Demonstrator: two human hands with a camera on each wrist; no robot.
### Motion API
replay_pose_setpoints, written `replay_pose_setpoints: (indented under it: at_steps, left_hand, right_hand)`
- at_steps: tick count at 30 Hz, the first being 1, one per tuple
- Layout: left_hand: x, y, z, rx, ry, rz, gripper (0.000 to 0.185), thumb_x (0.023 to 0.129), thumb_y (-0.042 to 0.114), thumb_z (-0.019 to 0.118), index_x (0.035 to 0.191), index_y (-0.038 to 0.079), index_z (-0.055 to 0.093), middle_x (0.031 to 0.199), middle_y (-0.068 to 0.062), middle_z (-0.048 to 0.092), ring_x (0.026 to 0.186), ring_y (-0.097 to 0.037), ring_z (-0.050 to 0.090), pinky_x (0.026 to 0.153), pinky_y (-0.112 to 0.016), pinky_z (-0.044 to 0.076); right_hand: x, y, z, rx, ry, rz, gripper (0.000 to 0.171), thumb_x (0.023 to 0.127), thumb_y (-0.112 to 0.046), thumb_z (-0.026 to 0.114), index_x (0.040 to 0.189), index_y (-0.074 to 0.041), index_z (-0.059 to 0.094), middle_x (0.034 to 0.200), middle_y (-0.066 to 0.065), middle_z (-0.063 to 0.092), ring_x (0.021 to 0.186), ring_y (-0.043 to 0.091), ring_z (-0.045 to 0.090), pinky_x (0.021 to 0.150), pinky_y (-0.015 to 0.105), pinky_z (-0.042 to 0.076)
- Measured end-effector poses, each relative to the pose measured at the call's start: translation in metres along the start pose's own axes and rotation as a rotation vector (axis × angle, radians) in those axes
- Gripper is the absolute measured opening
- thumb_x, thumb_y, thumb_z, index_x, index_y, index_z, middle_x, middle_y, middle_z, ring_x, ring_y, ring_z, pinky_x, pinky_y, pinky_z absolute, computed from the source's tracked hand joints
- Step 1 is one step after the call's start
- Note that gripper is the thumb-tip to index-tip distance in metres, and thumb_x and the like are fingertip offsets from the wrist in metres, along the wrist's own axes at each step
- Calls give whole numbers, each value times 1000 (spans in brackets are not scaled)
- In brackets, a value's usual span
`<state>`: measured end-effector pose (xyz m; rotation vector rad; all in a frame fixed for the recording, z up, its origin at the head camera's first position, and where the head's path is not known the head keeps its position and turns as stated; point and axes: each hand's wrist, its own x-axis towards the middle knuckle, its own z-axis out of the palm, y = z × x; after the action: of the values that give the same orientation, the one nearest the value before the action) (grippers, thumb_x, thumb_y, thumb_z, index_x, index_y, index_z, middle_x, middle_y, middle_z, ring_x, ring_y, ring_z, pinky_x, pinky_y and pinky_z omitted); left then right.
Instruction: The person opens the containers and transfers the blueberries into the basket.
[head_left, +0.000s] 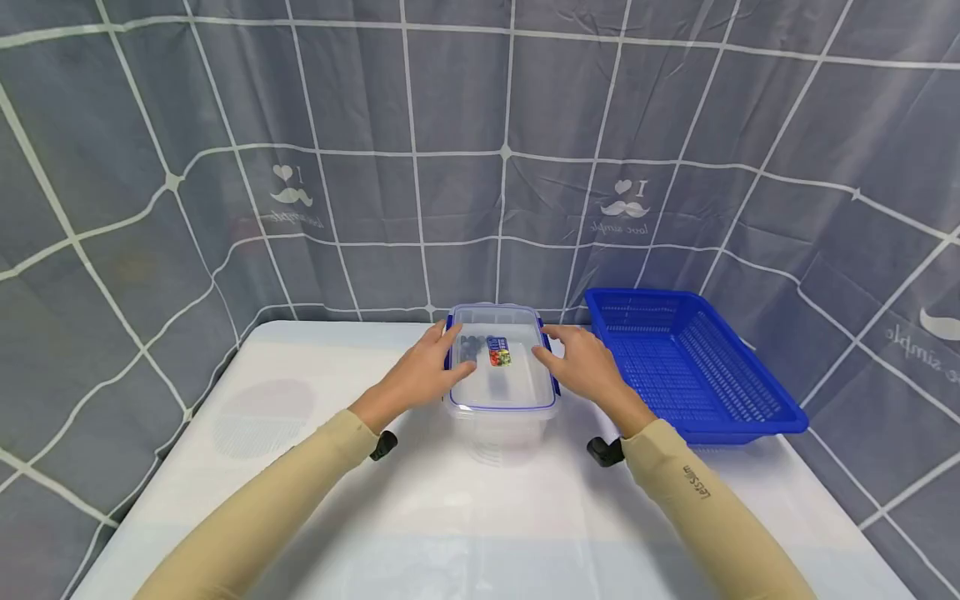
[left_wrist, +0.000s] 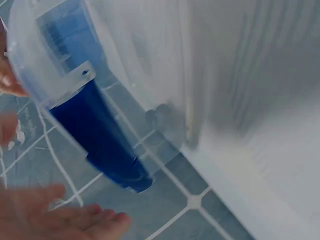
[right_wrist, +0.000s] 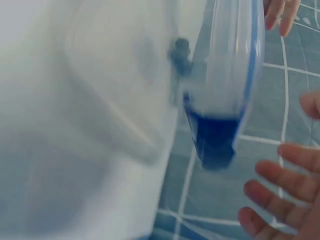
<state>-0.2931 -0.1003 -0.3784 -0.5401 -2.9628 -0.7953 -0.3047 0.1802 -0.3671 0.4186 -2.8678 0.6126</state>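
Note:
A clear plastic box (head_left: pixel 501 392) with a blue-rimmed lid stands at the middle of the white table (head_left: pixel 300 467). Small dark pieces (head_left: pixel 472 346) and a colourful label (head_left: pixel 499 353) show through the lid. My left hand (head_left: pixel 441 357) lies against the lid's left edge, my right hand (head_left: pixel 570 357) against its right edge, both with fingers fairly straight. The left wrist view shows the left blue latch (left_wrist: pixel 95 135) hanging down, with my fingers (left_wrist: pixel 65 220) spread just beside it. The right wrist view shows the right latch (right_wrist: pixel 212 137), with my fingers (right_wrist: pixel 280 192) a short way off.
A blue mesh basket (head_left: pixel 742 412) sits at the table's right, close to the box and partly over the edge. A grey curtain with a white grid (head_left: pixel 480 167) hangs behind and around the table. Bare tabletop stretches left of the box and in front of it.

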Motion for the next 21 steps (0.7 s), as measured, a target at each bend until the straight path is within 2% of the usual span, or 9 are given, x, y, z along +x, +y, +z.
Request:
replay_pose_setpoints:
  at_steps: [3,7,11,14,18,21]
  left_hand:
    - [7,-2,4,-102,120,-74,75,99,48,56,157,8,33,159,-20,37,145,-39,39,115,-54,35]
    - [17,-8,9,-179,209,-158,68,100,45,53,154,6,37,145,-21,54,131,-38,54,107,-52,45]
    - [25,-15,20,-210,228,-230,67,102,46,48,155,7,34,134,-23,62,118,-39,63,98,-51,51]
    - [28,-19,30,-218,237,-256,64,103,44,45,155,8,34,129,-23,65,112,-39,66,93,-51,52]
    - [32,-18,39,-221,256,-244,57,105,38,39,155,10,37,115,-22,70,91,-35,69,79,-48,54]
    - [35,-17,41,-212,278,-224,52,107,32,35,154,11,39,100,-20,71,71,-29,63,65,-42,50]
  right_hand:
    - [5,-2,10,78,40,108,56,98,-46,59,142,-12,59,142,13,59,126,37,58,99,58,47]
    - [12,-5,21,81,37,220,60,98,-49,57,146,-14,54,150,16,50,134,42,50,104,62,41]
    - [17,-7,28,95,38,283,63,99,-52,53,149,-14,49,150,18,48,134,44,48,105,64,40]
    - [20,-6,35,128,50,305,63,100,-51,52,150,-13,48,147,18,52,132,42,51,103,63,42]
    - [26,0,43,162,55,327,61,101,-49,50,150,-14,48,146,17,55,132,42,52,103,62,43]
    - [30,5,47,180,50,334,60,102,-49,46,152,-15,46,147,17,54,133,42,51,105,60,41]
